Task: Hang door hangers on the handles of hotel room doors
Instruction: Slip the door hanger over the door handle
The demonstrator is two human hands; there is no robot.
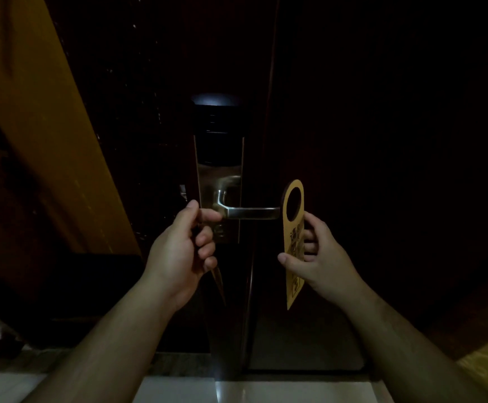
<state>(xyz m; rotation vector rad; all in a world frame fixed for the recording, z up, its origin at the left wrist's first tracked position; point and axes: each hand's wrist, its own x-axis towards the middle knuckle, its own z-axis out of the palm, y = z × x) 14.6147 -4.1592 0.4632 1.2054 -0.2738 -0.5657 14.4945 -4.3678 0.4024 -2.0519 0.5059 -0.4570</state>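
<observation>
— What lies nearest you?

— A pale floor tile [295, 391] along the bottom edge, and your two bare forearms reach up over it toward the dark door [382, 141].

— What is your left hand doing?

— Your left hand [178, 251] is curled, fingers closed round a thin strip [218, 282] that pokes down below the palm. It shows edge-on, so you cannot tell what it is. Your forefinger lies at the inner end of the lever handle [251, 212], by the lower part of the lock plate [222, 170].

— And your right?

— Your right hand [321, 257] pinches the yellow door hanger [294, 286] about its middle, thumb on the near face, fingers behind. You hold it upright, dark characters printed down it, round hole at the top.

— Where does the hanger sit against the handle?

— Just beside the lever's free tip, hole level with it or slightly above; the lever is not through the hole.

— Farther back?

— The plate rises to a black card reader [218, 123] with a faint sheen on top. A yellow wall [33, 112] fills the upper left corner.
</observation>
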